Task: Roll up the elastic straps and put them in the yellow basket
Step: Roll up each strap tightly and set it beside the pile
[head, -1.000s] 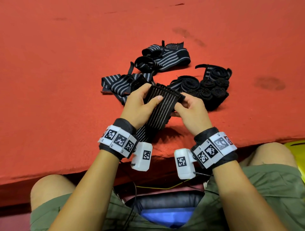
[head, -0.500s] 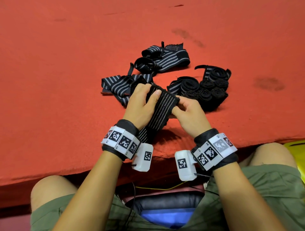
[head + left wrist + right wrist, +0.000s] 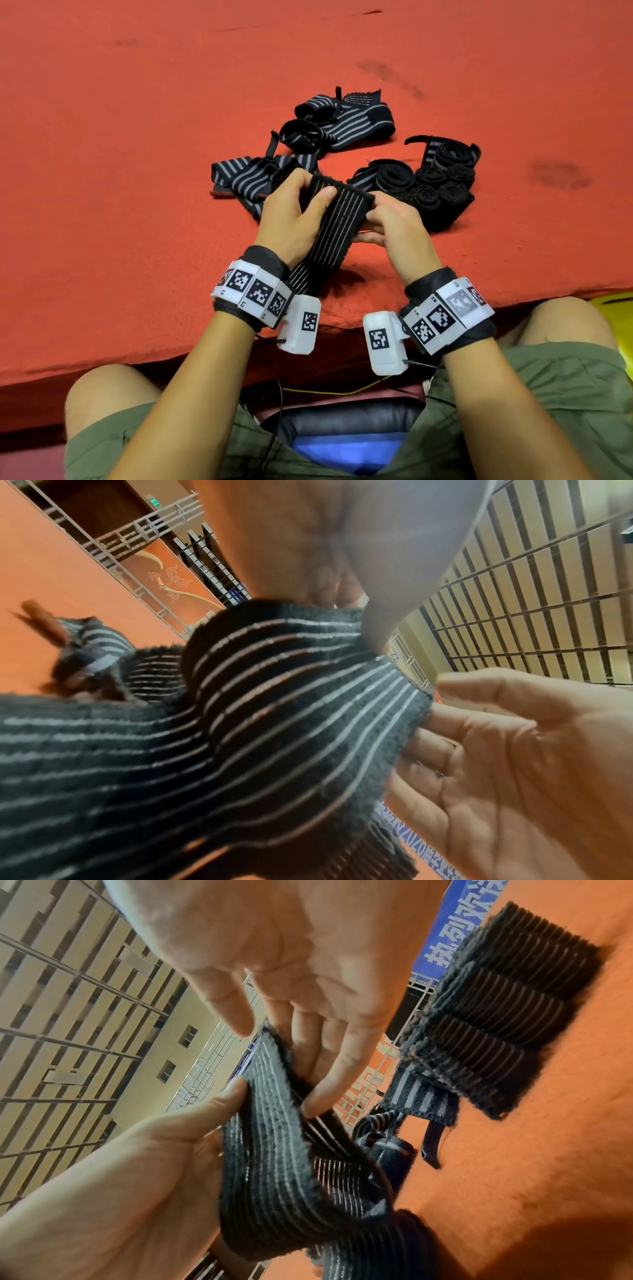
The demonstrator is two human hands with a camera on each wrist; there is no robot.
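While both hands work just above the near edge of the red cloth, the striped elastic strap sits between them, its far end folded over and its free tail trailing down past the L wrist toward the person's lap.

L hand: thumb laid across the top of the strap's far end, fingers curled round behind it, so it pinches the fold. R hand: fingers curled onto the strap's R edge; in the R wrist view the fingertips press the edge of the fabric w/ the thumb close by, gripping it.

Beyond the R hand, a bit to its R, lies a cluster of rolled straps, packed touching one another. Beyond the L hand lie loose straps, flat and crumpled, one just beside the L fingers; more of them lie farther out, approx. straight ahead of both hands.

Yellow basket: only a sliver shows at the frame's R edge, below the cloth's edge and beside the R knee, well apart from the hands. Its contents can't be seen.
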